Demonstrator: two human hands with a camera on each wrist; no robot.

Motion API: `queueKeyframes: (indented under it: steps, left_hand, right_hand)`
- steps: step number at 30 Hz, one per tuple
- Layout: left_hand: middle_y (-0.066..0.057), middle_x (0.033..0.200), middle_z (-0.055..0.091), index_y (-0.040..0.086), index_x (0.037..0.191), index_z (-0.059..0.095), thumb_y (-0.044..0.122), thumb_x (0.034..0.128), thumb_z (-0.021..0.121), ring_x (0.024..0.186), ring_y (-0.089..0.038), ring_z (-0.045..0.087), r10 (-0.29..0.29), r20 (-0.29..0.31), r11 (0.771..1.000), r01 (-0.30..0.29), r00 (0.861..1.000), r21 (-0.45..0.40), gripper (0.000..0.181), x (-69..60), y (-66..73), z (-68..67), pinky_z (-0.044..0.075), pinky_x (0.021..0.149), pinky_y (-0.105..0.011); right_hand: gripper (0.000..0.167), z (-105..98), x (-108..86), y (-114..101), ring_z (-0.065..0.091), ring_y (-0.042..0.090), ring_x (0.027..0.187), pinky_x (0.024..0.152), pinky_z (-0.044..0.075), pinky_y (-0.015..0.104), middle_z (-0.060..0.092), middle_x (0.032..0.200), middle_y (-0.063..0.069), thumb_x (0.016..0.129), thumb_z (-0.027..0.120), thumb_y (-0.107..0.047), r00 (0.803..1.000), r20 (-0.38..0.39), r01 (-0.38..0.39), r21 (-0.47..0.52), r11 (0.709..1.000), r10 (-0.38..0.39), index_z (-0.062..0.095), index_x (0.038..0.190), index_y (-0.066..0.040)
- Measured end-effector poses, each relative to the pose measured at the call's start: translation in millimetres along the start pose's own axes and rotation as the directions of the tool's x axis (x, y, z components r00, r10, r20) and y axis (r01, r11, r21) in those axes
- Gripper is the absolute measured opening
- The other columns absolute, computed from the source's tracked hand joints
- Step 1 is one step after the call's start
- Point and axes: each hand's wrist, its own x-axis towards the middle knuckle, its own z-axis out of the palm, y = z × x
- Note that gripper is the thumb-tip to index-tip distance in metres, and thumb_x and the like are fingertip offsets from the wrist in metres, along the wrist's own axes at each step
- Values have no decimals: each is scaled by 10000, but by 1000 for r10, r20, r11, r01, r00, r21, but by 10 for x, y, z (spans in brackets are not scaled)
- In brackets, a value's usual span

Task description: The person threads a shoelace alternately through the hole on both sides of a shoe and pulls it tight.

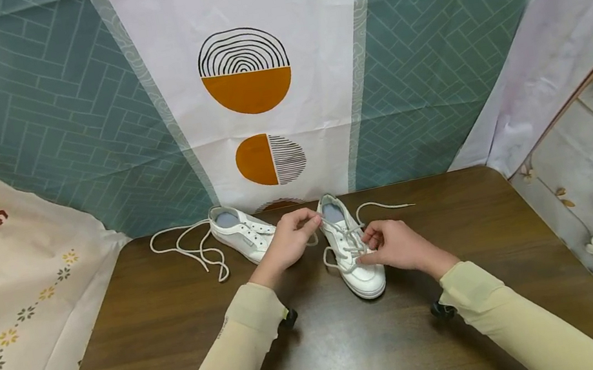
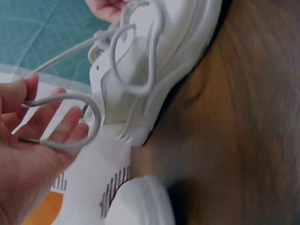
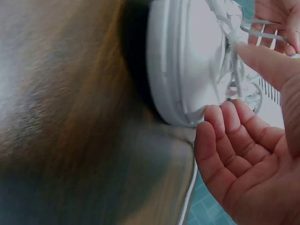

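Note:
A white shoe [image 1: 366,279] stands at the table's middle, toe toward the near edge, its grey-white lace [image 2: 152,51] loosely crossed and looped over the front. My left hand [image 1: 290,238] pinches the lace between thumb and forefinger at the shoe's left; in the left wrist view a loop of it hangs by the other fingers. My right hand [image 1: 398,248] is at the shoe's right side, thumb over the laces and fingers relaxed beside the upper, as the right wrist view shows. Whether its thumb presses the lace is unclear.
A second white shoe [image 1: 237,237] lies to the left, partly behind my left hand, with its long lace [image 1: 189,250] spread on the brown table [image 1: 181,342]. One lace end [image 1: 388,204] trails right of the middle shoe. Patterned cloth [image 1: 417,60] hangs behind the table.

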Motion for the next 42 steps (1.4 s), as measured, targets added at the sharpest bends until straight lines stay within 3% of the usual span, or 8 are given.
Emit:
queueKeyframes:
  steps: [4, 13, 18, 23, 28, 34, 38, 42]
  left_hand:
    - [-98, 1048, 689, -22, 960, 598, 210, 976, 489, 989, -193, 629, -4, 12, 958, 7, 1000, -288, 257, 27, -43, 37, 487, 887, -391]
    - [-86, 793, 478, 25, 874, 424, 191, 1020, 350, 703, -209, 598, -64, -119, 617, -55, 991, -785, 233, 79, 8, -126, 540, 807, -446]
    - [-87, 737, 497, 21, 897, 489, 242, 985, 469, 531, -160, 462, -100, -205, 784, -50, 974, -619, 239, 58, -27, -184, 515, 566, -291]
    - [-96, 726, 605, 83, 896, 629, 292, 930, 575, 524, -153, 499, 54, -204, 997, -64, 977, -44, 219, 16, -84, -183, 448, 520, -268]
    - [76, 746, 648, 212, 867, 702, 296, 891, 634, 657, -68, 543, 149, 3, 895, -136, 989, 425, 111, -12, -109, -136, 457, 617, -233]
    - [83, 777, 688, 177, 850, 742, 256, 832, 707, 686, -65, 571, 75, 225, 775, -198, 972, 600, 88, -47, -120, -103, 476, 654, -226]
    - [73, 762, 647, 178, 818, 723, 212, 829, 707, 735, -105, 567, 108, 207, 703, -222, 972, 676, 39, -56, -126, -114, 475, 698, -258]
    - [67, 748, 587, 190, 829, 691, 216, 865, 668, 747, -112, 526, 172, 105, 721, -198, 979, 664, 50, -39, -146, -134, 455, 704, -263]
  right_hand:
    - [502, -3, -24, 11, 515, 140, 665, 587, 443, 282, 595, 775, 54, 575, 879, -381, 999, 41, -24, 3, 1000, 24, 592, 878, -102]
    - [526, -3, -23, 47, 507, 152, 642, 562, 429, 281, 560, 724, 38, 566, 882, -391, 992, 58, -111, 15, 994, 110, 578, 858, -76]
    - [544, -2, -49, 66, 516, 159, 602, 531, 431, 287, 562, 695, 48, 565, 872, -434, 984, 56, -168, 10, 986, 167, 583, 838, -63]
    - [609, 11, -76, 95, 558, 152, 554, 505, 450, 289, 607, 685, 42, 551, 857, -500, 969, 66, -240, 23, 971, 238, 608, 889, -59]
    - [539, 17, -94, 105, 578, 120, 556, 503, 452, 272, 649, 656, 6, 567, 847, -505, 957, 86, -280, 48, 959, 276, 692, 882, -95]
    - [410, -9, -116, 81, 628, 113, 583, 538, 488, 267, 684, 708, -5, 643, 827, -436, 950, 113, -303, 92, 948, 293, 734, 857, -99]
    - [396, -13, -132, 82, 652, 117, 619, 584, 528, 269, 691, 787, 18, 675, 820, -381, 941, 130, -327, 133, 935, 311, 738, 900, -66]
    - [386, -2, -140, 106, 662, 127, 660, 621, 553, 282, 688, 863, 50, 692, 818, -329, 935, 138, -349, 183, 919, 327, 732, 926, -34]
